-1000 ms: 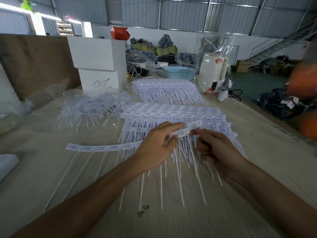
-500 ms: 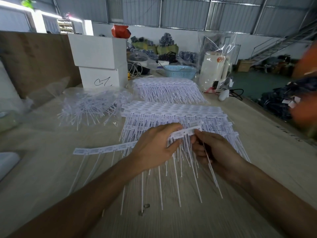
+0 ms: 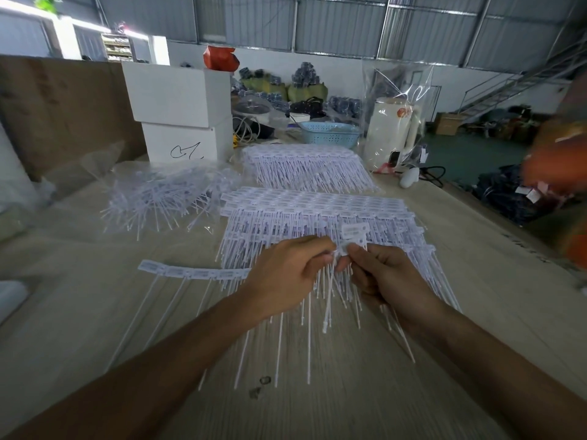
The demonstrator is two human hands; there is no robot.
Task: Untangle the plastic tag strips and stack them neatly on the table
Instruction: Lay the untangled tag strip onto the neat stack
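Pinching the same tag strip (image 3: 193, 274) with both hands: your left hand (image 3: 286, 274) has thumb and forefinger closed on the strip's band at its right end, and your right hand (image 3: 386, 277) pinches it just beside, fingertips nearly touching the left's. The strip's band runs out to the left over the table (image 3: 79, 328), flat, with its thin tails hanging toward you; whether that left part rests on the wood or floats just above it, you can't tell from here. A short bit of band sticks up past your right fingertips, tilted.

Directly behind your hands sits the neat stack (image 3: 317, 211) of strips, bands lined up along the far edge, tails fanned toward you and partly under your wrists. A second stack (image 3: 305, 166) lies farther back, same orientation. To the left of both, a loose tangled heap (image 3: 158, 198) sits in a clear plastic bag.

Far left of centre: two white boxes (image 3: 181, 112), one on the other, the lower one with a black scribble. Right of them a light blue basket (image 3: 330, 131), then a white appliance (image 3: 389, 134) wrapped in clear plastic. The right edge is an orange blur, unreadable.
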